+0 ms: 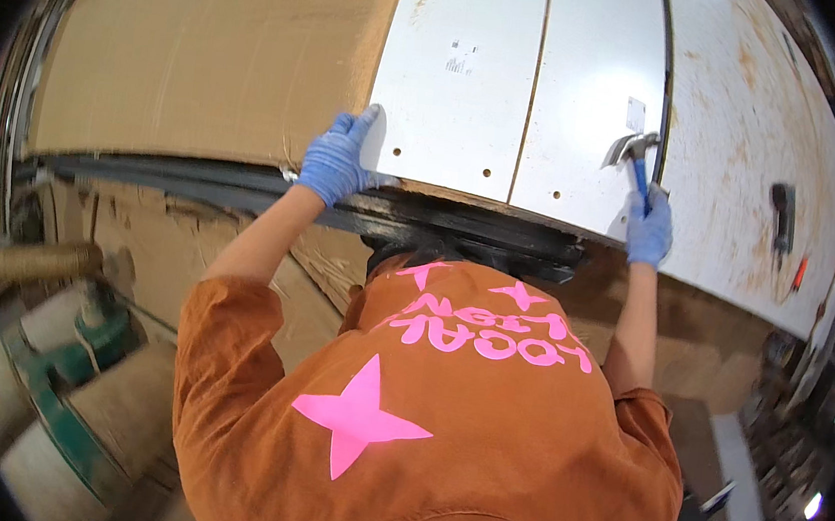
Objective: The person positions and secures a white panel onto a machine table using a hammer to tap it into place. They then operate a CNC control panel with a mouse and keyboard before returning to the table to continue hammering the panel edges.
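Observation:
My left hand (331,164), in a blue glove, is closed at the near left corner of a white panel (450,83), with a finger along its front edge. A second white panel (596,72) lies against it on the right, and both have small holes near the front edge. My right hand (650,230), also gloved in blue, is closed around the blue handle of a claw hammer (637,151). The hammer's metal head rests on or just above the second panel's right side; I cannot tell if it touches.
Brown cardboard (217,50) covers the left of the work surface. On the right, a larger smudged white board (752,122) bears a black hand tool (783,217) and a small red-orange object (799,273). Dark rails (244,184) run beneath. Green machinery (107,336) with pale cylinders stands lower left.

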Demonstrator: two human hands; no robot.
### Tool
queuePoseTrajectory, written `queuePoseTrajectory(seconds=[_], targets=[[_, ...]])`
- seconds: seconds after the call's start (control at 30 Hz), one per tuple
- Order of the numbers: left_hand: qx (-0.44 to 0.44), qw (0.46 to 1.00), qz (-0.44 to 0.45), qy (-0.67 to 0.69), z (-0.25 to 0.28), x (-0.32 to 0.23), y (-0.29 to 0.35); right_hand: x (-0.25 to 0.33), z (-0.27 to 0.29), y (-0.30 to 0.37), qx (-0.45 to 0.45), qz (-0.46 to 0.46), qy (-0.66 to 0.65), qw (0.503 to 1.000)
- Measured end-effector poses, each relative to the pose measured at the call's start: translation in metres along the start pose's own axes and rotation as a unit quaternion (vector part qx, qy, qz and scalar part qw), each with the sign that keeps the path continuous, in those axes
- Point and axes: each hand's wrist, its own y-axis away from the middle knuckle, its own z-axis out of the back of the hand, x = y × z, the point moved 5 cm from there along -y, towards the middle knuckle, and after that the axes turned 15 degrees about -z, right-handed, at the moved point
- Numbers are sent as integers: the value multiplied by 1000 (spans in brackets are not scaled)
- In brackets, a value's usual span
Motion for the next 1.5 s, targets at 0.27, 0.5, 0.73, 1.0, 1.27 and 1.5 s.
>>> queuePoseTrajectory(seconds=[0.27, 0.5, 0.73, 1.0, 1.27, 1.5], targets=[[88, 979, -174, 59, 18, 16, -14, 2, -10, 116, -59, -205, -346, 914], [-64, 923, -377, 32, 13, 36, -29, 95, -95, 301, -36, -322, -693, 644], [-166, 918, -360, -24, 11, 51, -35, 179, -152, 348, -1, -311, -742, 594], [-163, 911, -378, -5, 0, 52, -39, 252, -184, 369, -87, -290, -784, 542], [-149, 899, -411, 27, -3, 51, -40, 297, -201, 357, -143, -325, -818, 452], [-143, 901, -408, 26, -6, 54, -42, 315, -210, 356, -83, -364, -803, 466]])
